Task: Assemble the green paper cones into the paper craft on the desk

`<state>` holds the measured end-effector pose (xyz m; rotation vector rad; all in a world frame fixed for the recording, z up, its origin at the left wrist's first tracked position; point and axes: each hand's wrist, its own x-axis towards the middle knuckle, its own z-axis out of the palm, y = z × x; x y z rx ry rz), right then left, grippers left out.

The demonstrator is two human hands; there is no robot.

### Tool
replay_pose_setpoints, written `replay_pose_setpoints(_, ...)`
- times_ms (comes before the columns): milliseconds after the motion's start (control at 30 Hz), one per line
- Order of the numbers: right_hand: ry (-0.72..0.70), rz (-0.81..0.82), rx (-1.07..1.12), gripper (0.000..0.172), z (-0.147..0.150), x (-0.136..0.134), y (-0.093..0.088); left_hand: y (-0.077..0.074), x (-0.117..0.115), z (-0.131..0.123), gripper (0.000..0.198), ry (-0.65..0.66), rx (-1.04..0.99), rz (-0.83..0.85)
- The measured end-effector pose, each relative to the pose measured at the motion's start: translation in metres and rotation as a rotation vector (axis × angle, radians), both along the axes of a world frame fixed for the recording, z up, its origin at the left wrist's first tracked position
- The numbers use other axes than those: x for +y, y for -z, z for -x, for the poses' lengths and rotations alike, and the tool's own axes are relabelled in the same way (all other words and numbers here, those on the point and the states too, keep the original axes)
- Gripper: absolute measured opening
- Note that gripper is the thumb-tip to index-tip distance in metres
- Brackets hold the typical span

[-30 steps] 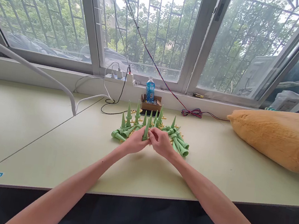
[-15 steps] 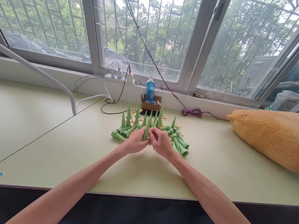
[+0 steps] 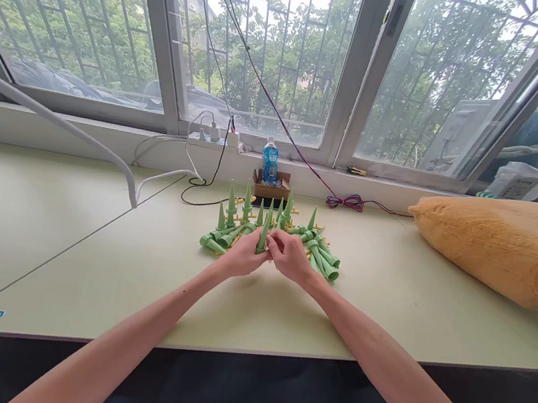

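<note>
My left hand (image 3: 243,255) is closed around a green plastic plant-watering spike (image 3: 264,233), its pointed end up. Against the spike's right side, my right hand (image 3: 291,257) has its fingertips pinched together; what lies between them is hidden. More green spikes with small yellow valves surround both hands. Several stand upright behind, such as one tall spike (image 3: 231,206) at the left. Others lie in a pile of spikes (image 3: 325,260) by my right hand and in a left pile (image 3: 215,242).
A small cardboard box (image 3: 270,191) with a blue liquid bottle (image 3: 269,161) stands behind the spikes. A power strip (image 3: 214,141) with cables is on the sill. To the right are a coiled red-black wire (image 3: 347,202) and a tan plush cushion (image 3: 499,249). A white tube (image 3: 82,128) crosses the left side.
</note>
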<state>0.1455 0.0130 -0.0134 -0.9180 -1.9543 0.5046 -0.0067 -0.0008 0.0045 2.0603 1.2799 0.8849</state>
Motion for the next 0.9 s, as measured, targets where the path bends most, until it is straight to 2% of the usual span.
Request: replay_pose_setpoints(900,-0.007,0.013,-0.017,0.026,0.0002,0.0003,0.0,0.0,0.0008,0.0018,0.02,0.01,0.042,-0.021)
